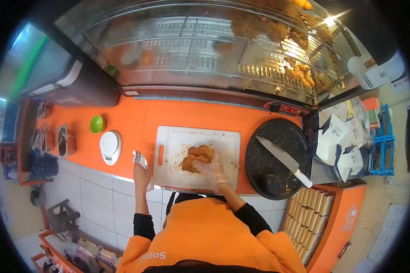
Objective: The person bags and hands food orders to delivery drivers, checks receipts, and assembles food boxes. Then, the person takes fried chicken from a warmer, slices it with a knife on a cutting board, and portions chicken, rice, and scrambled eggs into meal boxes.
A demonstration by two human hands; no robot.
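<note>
Pieces of crumbed fried chicken point(198, 154) lie with loose crumbs on a white cutting board point(230, 142). My right hand point(212, 173), in a clear plastic glove, has its fingers closed around the near right side of the chicken, which still rests on the board. Left of the board, my bare left hand point(141, 174) is closed on a small white printed paper package point(140, 159), held over the counter's front edge. A large kitchen knife point(278, 154) with a white handle lies across a round black tray point(264, 177) to the right.
A white kitchen scale point(110, 144) and a green bowl point(97, 123) stand on the orange counter point(168, 113) at left. A glass warming cabinet point(205, 50) with fried chicken borders the back. Folded white boxes point(335, 139) sit at right, past the tray.
</note>
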